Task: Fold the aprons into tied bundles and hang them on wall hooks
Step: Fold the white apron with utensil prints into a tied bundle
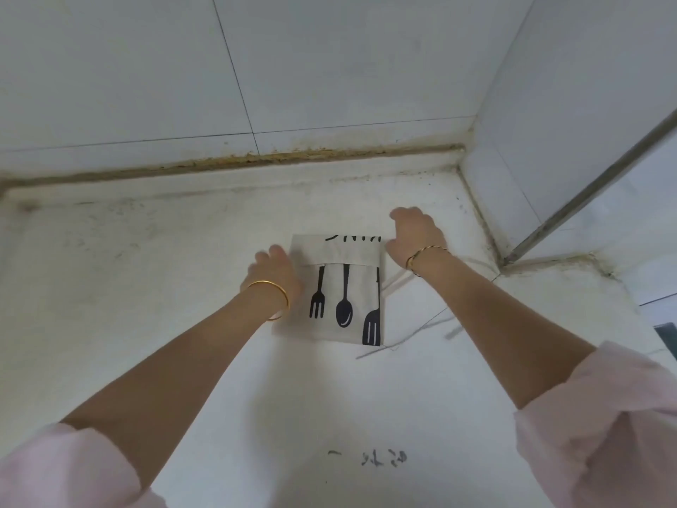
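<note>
Apron (340,295) lies folded small on the desk (146,258), left hand (273,273) flat on its edge, right hand (414,229) curled at its top corner, fingers' hold unclear; tying and hanging remain.

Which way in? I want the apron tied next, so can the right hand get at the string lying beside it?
Probably yes. The string trails out on the counter from the right edge of the folded apron, just under the right hand and its wrist, and nothing lies over it.
</note>
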Motion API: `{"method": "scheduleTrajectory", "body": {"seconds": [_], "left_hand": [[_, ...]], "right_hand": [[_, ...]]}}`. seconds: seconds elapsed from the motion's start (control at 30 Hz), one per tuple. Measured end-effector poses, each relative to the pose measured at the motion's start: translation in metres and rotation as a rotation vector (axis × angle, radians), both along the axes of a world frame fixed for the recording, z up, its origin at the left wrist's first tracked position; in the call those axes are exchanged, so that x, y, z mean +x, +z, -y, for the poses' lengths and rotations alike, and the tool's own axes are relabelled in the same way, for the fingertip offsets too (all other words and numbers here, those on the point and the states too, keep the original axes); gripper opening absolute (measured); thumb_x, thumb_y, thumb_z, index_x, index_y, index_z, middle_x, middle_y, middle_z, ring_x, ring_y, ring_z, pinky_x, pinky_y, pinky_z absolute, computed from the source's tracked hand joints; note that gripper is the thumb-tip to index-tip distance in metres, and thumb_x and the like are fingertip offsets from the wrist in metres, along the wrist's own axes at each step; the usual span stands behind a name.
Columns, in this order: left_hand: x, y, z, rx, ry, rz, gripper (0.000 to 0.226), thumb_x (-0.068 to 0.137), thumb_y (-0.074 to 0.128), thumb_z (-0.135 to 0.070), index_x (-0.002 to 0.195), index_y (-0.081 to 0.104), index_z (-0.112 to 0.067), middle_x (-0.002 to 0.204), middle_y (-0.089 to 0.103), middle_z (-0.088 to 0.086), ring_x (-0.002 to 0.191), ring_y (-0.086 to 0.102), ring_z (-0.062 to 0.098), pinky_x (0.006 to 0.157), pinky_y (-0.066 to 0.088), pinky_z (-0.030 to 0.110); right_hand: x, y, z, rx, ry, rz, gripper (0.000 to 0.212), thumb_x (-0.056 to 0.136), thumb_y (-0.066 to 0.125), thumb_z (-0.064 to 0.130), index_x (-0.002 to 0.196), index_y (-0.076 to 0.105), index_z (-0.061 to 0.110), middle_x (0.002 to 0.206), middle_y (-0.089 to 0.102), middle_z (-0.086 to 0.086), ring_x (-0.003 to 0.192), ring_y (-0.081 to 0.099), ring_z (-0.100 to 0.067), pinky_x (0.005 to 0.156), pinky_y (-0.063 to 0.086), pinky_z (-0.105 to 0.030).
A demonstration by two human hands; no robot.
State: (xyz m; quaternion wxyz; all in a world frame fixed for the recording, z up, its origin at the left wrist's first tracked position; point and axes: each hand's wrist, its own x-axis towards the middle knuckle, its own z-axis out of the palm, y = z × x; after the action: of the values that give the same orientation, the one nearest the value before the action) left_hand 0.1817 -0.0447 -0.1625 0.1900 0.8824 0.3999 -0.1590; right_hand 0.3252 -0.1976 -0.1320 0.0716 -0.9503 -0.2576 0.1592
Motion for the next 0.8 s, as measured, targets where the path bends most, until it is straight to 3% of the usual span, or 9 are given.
{"method": "scheduleTrajectory", "body": {"seconds": [0.03,0.1,0.17,0.23,0.4,0.5,0.6,0.73,0.8], "left_hand": [[0.005,0.000,-0.004,0.094,-0.086,0.084,0.047,0.090,0.056,-0.019,0.128,0.033,-0.004,0.126,0.039,0.015,0.115,0.042,0.034,0.090,0.042,0.039],[0.016,0.000,-0.012,0.135,-0.281,0.233,0.058,0.088,0.058,-0.018,0.138,0.031,-0.007,0.143,0.028,0.014,0.130,0.029,0.033,0.102,0.035,0.040],[0.030,-0.001,-0.021,0.102,-0.448,0.209,0.065,0.090,0.056,-0.018,0.146,0.024,-0.012,0.155,0.016,0.008,0.142,0.015,0.027,0.112,0.027,0.040],[0.042,-0.004,-0.028,0.077,-0.544,0.104,0.065,0.093,0.052,-0.018,0.149,0.020,-0.014,0.156,0.015,0.005,0.144,0.012,0.024,0.114,0.024,0.040],[0.055,-0.015,-0.031,0.145,-0.682,-0.056,0.052,0.086,0.058,-0.019,0.133,0.038,-0.012,0.132,0.039,0.009,0.120,0.038,0.027,0.097,0.042,0.038],[0.058,-0.013,-0.027,0.069,-0.709,-0.086,0.060,0.081,0.066,-0.024,0.132,0.035,-0.016,0.126,0.046,0.006,0.117,0.043,0.026,0.092,0.043,0.036],[0.059,-0.012,-0.024,0.024,-0.708,-0.170,0.062,0.077,0.070,-0.028,0.128,0.036,-0.022,0.119,0.051,0.005,0.107,0.049,0.026,0.083,0.044,0.034],[0.051,-0.017,-0.020,0.001,-0.661,-0.134,0.050,0.076,0.068,-0.024,0.118,0.042,-0.021,0.111,0.045,0.004,0.105,0.042,0.024,0.081,0.044,0.033],[0.047,-0.015,-0.018,-0.034,-0.625,-0.053,0.038,0.078,0.064,-0.019,0.111,0.046,-0.019,0.106,0.039,0.002,0.101,0.040,0.022,0.079,0.042,0.030]], "right_hand": [[-0.003,0.000,-0.010,0.099,0.040,-0.021,0.048,0.090,0.048,0.012,0.137,0.039,0.010,0.135,0.041,-0.013,0.122,0.041,-0.030,0.098,0.040,-0.038],[-0.009,-0.006,-0.027,0.081,0.148,-0.070,0.047,0.092,0.048,0.019,0.137,0.037,0.009,0.137,0.040,-0.012,0.123,0.039,-0.030,0.098,0.039,-0.038],[-0.011,-0.021,-0.038,-0.112,0.188,-0.103,0.048,0.092,0.052,0.027,0.134,0.037,0.008,0.133,0.041,-0.012,0.121,0.041,-0.031,0.093,0.041,-0.040],[-0.013,-0.034,-0.041,-0.255,0.191,-0.103,0.053,0.089,0.059,0.028,0.133,0.038,0.008,0.131,0.040,-0.011,0.121,0.040,-0.030,0.090,0.042,-0.039],[-0.008,-0.046,-0.042,-0.291,0.171,-0.085,0.055,0.079,0.070,0.021,0.124,0.042,0.009,0.122,0.047,-0.009,0.116,0.043,-0.027,0.077,0.040,-0.032],[-0.005,-0.044,-0.042,-0.350,0.221,-0.139,0.051,0.077,0.072,0.024,0.120,0.049,0.011,0.118,0.046,-0.008,0.110,0.046,-0.027,0.075,0.039,-0.031],[-0.005,-0.047,-0.039,-0.308,0.292,-0.183,0.042,0.078,0.068,0.016,0.117,0.051,0.013,0.115,0.041,-0.008,0.091,0.048,-0.026,0.069,0.042,-0.028],[-0.009,-0.044,-0.028,-0.202,0.372,-0.224,0.025,0.081,0.060,0.009,0.098,0.045,0.018,0.092,0.049,-0.003,0.081,0.049,-0.023,0.056,0.037,-0.025],[-0.013,-0.040,-0.022,-0.147,0.368,-0.203,0.027,0.081,0.057,0.005,0.104,0.047,0.015,0.086,0.050,-0.003,0.079,0.050,-0.024,0.054,0.036,-0.025]]}}
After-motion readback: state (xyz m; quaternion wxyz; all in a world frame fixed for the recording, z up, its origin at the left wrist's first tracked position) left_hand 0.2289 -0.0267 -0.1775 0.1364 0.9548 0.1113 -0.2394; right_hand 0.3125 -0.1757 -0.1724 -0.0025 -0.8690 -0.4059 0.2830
